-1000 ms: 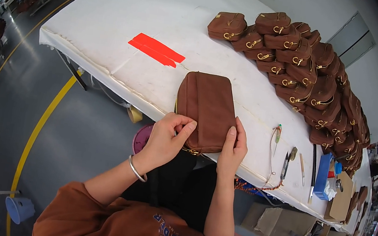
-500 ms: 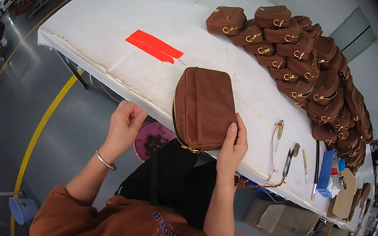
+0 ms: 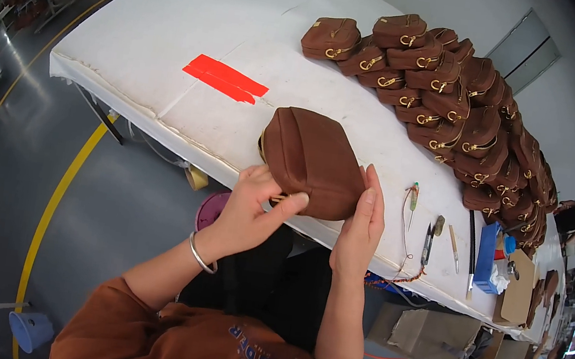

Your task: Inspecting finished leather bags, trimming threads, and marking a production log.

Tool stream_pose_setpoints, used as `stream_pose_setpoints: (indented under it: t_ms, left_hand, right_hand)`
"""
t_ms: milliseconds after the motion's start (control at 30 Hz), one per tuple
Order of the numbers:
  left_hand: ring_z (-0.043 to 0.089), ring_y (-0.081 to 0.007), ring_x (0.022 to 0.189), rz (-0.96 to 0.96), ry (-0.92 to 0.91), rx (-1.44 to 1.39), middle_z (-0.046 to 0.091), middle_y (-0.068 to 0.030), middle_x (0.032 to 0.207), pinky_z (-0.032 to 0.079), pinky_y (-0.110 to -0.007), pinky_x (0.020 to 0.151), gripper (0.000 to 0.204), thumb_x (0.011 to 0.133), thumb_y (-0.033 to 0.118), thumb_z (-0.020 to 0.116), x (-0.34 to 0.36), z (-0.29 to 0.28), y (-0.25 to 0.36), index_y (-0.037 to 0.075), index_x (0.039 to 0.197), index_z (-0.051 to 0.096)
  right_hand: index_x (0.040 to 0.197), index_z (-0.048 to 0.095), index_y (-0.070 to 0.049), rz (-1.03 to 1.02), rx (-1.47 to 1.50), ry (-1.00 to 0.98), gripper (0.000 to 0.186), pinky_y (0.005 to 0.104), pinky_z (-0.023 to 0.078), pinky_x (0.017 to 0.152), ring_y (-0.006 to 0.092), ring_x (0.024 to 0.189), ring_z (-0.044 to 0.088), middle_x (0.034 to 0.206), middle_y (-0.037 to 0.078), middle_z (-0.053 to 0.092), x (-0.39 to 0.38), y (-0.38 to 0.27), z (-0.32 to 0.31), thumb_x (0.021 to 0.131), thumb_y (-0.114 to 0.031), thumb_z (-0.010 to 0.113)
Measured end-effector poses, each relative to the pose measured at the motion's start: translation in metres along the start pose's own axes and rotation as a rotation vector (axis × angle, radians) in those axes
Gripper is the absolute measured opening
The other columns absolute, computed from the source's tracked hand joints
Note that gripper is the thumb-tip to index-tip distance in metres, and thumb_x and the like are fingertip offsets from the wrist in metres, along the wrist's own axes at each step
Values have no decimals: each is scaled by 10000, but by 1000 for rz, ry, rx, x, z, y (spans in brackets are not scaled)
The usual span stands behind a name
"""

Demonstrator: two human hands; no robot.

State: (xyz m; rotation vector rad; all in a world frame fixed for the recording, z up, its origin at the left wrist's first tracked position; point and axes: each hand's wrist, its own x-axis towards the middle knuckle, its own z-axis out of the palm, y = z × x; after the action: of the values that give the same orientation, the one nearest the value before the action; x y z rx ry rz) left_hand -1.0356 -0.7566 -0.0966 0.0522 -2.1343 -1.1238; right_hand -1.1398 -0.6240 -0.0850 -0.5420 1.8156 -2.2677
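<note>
A brown zippered pouch [image 3: 316, 158] is held between my two hands over the near edge of the table, tilted up with its broad side toward me. My left hand [image 3: 252, 207] grips its lower left end, thumb on the front and fingers on the side near the gold zipper, which is mostly hidden. Along the lower right side lies my right hand [image 3: 362, 227], thumb in front and fingers round the side. A large heap of similar brown pouches [image 3: 452, 107] with gold zipper rings is piled at the back right.
Red tape [image 3: 224, 78] is stuck on the white table [image 3: 146, 35]. To the right lie a green-handled awl [image 3: 414, 196], tweezers [image 3: 427, 245], brushes [image 3: 471, 257] and a blue bin [image 3: 488, 258]. Below are a pink tub [image 3: 211, 209] and cardboard boxes [image 3: 427, 337].
My left hand has moved right and up from beside the pouch and now grips its lower left end. The pouch has tilted, its bottom turning toward me.
</note>
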Motion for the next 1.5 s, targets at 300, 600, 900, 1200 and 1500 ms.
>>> stream_pose_setpoints:
  t_ms: [300,600,900,1200,1500]
  left_hand:
    - [304,-35,666,-375,126,-566,357,89,646,277,-219,552,525,1043,377,444,35,-8,13,23,657,482]
    - [573,-88,993,-400,14,-699,661,-61,1113,458,-268,913,522,1067,378,332,35,-15,4,-50,1179,609]
    - [572,-108,1033,-456,-18,-816,644,-88,1149,457,-282,919,594,1064,429,283,45,-22,16,-57,1191,599]
    - [598,-232,1028,66,-138,196,641,-117,1147,364,-353,993,423,869,315,701,33,-37,-23,43,1185,629]
    - [298,-95,600,-80,450,94,321,-67,604,322,-285,493,351,982,215,580,83,-71,-60,-9,740,460]
  right_hand:
    - [1396,431,50,-139,3,-72,448,268,394,1013,135,1168,510,1365,113,514,8,-22,12,1022,-191,483]
    - [1366,452,81,-137,47,12,424,287,432,989,162,1137,562,1277,161,579,6,-16,25,990,-95,536]
    - [1337,528,44,-358,-230,96,381,181,445,724,38,763,550,838,12,645,18,-15,24,975,-70,561]
    - [1318,547,42,-207,49,131,377,162,441,670,27,724,558,841,30,669,56,-30,0,960,-67,587]
    - [1468,337,-30,12,-69,-80,528,333,568,802,261,1069,647,1187,214,631,80,-13,-6,1015,-247,502]
